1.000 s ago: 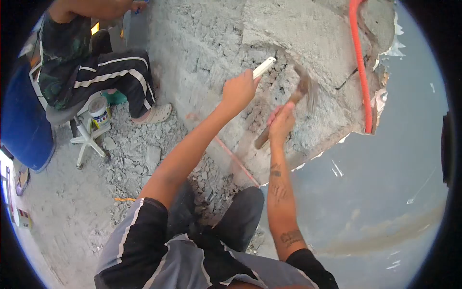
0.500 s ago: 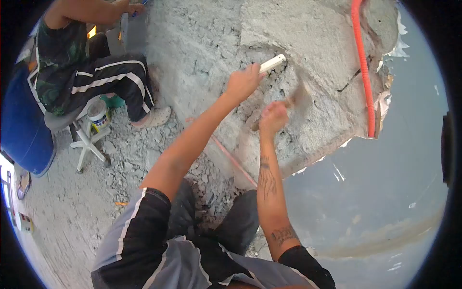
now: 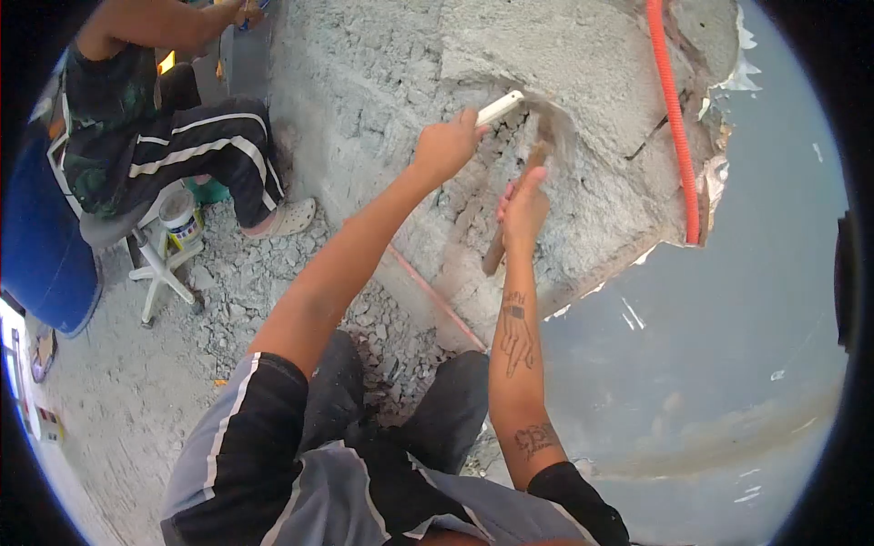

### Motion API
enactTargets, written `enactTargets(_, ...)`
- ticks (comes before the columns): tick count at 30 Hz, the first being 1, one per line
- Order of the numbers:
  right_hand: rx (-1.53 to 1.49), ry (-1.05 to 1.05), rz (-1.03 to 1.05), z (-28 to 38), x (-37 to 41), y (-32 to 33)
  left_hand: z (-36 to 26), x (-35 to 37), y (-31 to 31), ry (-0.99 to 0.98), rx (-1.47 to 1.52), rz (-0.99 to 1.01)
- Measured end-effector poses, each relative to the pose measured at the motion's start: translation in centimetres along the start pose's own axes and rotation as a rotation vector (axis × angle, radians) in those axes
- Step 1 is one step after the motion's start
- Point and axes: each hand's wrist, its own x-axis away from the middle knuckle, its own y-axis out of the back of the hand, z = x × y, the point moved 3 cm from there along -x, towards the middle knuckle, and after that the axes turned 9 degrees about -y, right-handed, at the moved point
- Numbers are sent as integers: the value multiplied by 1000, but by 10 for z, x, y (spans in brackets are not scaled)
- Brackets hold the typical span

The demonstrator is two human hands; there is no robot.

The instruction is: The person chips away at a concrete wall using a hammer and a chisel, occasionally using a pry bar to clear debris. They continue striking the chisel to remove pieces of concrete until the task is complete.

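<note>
My left hand (image 3: 448, 148) is closed around a white-handled tool (image 3: 499, 108) whose end rests against the rough, broken wall surface (image 3: 382, 73). To its right and lower, my right hand (image 3: 524, 211) grips the wooden handle (image 3: 494, 255) of a striking tool. That tool's head is blurred by motion, above the hand and close to the end of the white tool. Around both tools the grey wall is chipped, with a dark rough hollow (image 3: 482, 191) between my hands.
An orange corrugated tube (image 3: 675, 118) runs down the wall at right, beside a smooth grey surface (image 3: 710, 355). Rubble (image 3: 246, 291) covers the floor. At left a seated person (image 3: 109, 136) is near a bucket (image 3: 180, 218) and blue barrel (image 3: 45, 237). A pink strip (image 3: 437, 300) lies low.
My right hand and its tool have moved up, with the tool's head now near the white tool's end. My left hand has shifted slightly left and up in view.
</note>
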Motion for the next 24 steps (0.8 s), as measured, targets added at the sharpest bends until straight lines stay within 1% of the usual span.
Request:
enactTargets(1,-6,-2,-2,-10,1,-3,-3,3,2,9,-2,5)
enactTargets(3,-547,386,69,-22,-3,-9,-2,-1,6,22,-13,-9)
enactTargets(4,-547,380,68,-23,-9,-11,-3,1,5,11,-8,-33)
enactTargets(6,75,-50,85,-23,-25,-21,-10,6,6,5,2,-50)
enactTargets(7,-109,-167,115,-23,-18,-21,-12,7,9,67,2,-11)
enactTargets(8,-117,-165,114,-18,-12,-16,-12,2,14,125,-5,18)
enactTargets(10,-11,-190,64,-17,9,1,-15,-5,23,120,-24,12)
enactTargets(11,-16,-197,68,-29,23,7,-17,-4,25,115,-37,23)
enactTargets(13,-127,-84,156,-55,46,16,-27,-8,36,150,-38,50)
enactTargets(14,-112,-120,129,-68,64,22,-31,-8,39,183,-32,80)
enactTargets(15,-99,-150,105,-79,80,28,-37,-2,42,182,-45,69)
enactTargets(17,-157,-385,210,-130,106,38,-59,39,44,268,86,200)
enactTargets(19,-304,-488,287,-169,140,44,-85,107,64,303,88,248)
enactTargets(21,-275,-497,323,-217,164,48,-62,179,40,484,124,347)
enactTargets(23,-349,-684,326,-260,193,45,-27,240,15,530,120,495)
enactTargets(24,-390,-804,365,-272,210,48,-16,266,11,498,82,508)
